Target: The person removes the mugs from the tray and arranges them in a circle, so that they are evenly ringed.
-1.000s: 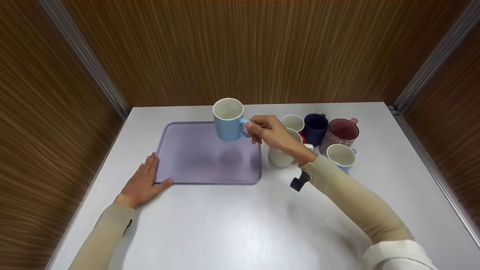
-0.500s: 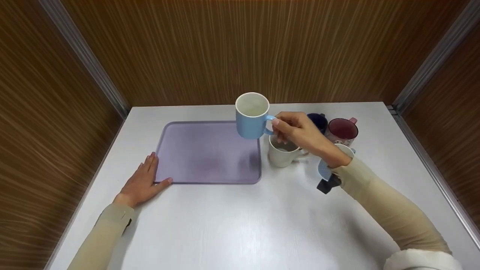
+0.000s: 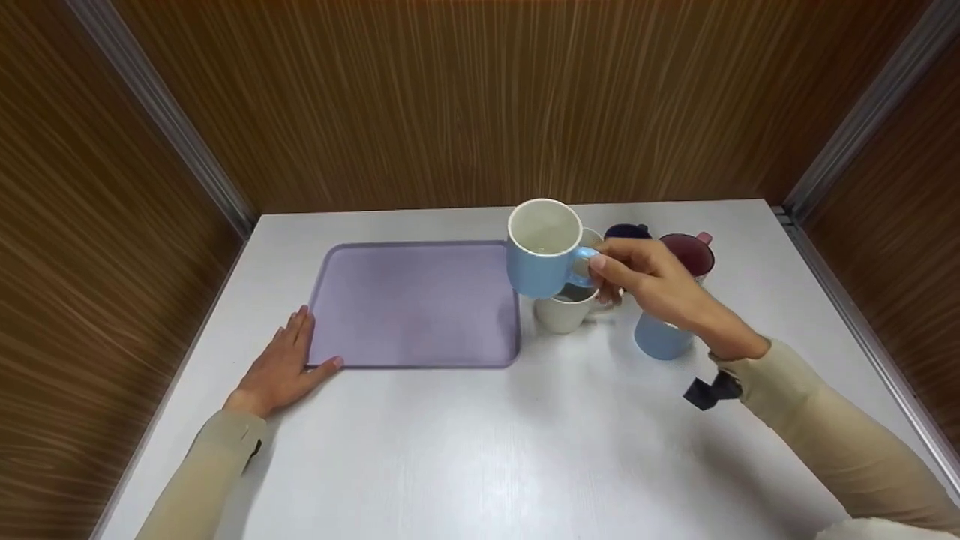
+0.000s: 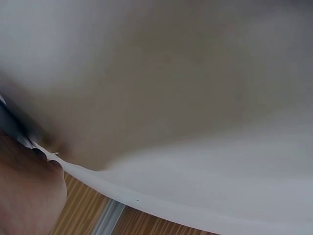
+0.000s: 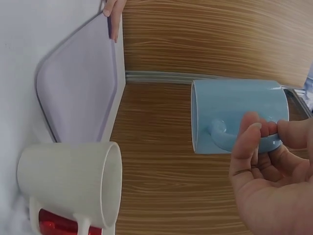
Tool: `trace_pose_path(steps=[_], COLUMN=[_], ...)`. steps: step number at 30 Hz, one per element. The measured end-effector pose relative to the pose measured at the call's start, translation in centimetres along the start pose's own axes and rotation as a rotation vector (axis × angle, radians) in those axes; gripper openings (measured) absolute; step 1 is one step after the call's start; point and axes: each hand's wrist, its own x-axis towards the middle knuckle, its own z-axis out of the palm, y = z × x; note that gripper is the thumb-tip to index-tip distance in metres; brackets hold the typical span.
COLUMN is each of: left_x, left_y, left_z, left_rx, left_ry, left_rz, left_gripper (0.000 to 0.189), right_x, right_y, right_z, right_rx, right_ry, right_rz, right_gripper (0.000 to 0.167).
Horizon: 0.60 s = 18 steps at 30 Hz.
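Observation:
My right hand [image 3: 660, 289] pinches the handle of a light blue mug [image 3: 538, 274] with a white inside. In the right wrist view the blue mug [image 5: 234, 103] hangs in the air, its handle between thumb and fingers. Below it in the head view stands a white mug [image 3: 559, 315], partly covered by the held one. My left hand [image 3: 281, 367] lies flat with fingers spread at the left front corner of a lilac tray [image 3: 412, 307]. The left wrist view is mostly blurred, with part of the hand [image 4: 29, 196] at its left edge.
Right of the tray stand more mugs: a dark blue one [image 3: 627, 231], a maroon-lined one [image 3: 690, 253] and a second light blue one [image 3: 661, 337], each partly behind my right hand. A red mug [image 5: 58, 223] shows beside the white one. Wood-grain panels [image 3: 465, 105] enclose the white table [image 3: 420, 450].
My right hand has carried the light blue mug rightward, from over the tray to above the white mug at its right edge. My left hand stays at the tray corner.

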Motion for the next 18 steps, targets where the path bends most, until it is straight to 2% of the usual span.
trace_pose_path(steps=[7,18], left_x=[-0.2,-0.5], left_y=[0.1,0.2], left_z=[0.0,0.3], left_rx=[-0.004,0.001], left_ry=[-0.009,-0.010], left_rz=[-0.005,-0.015], left_gripper=[0.109,0.109], right_x=[-2.7,-5.8], right_y=[1.3,3.6], right_z=[-1.4,-2.9], right_rx=[0.002,0.025], right_ry=[-0.007,-0.005], right_rz=[-0.032,0.011], right_gripper=[0.020,0.020])
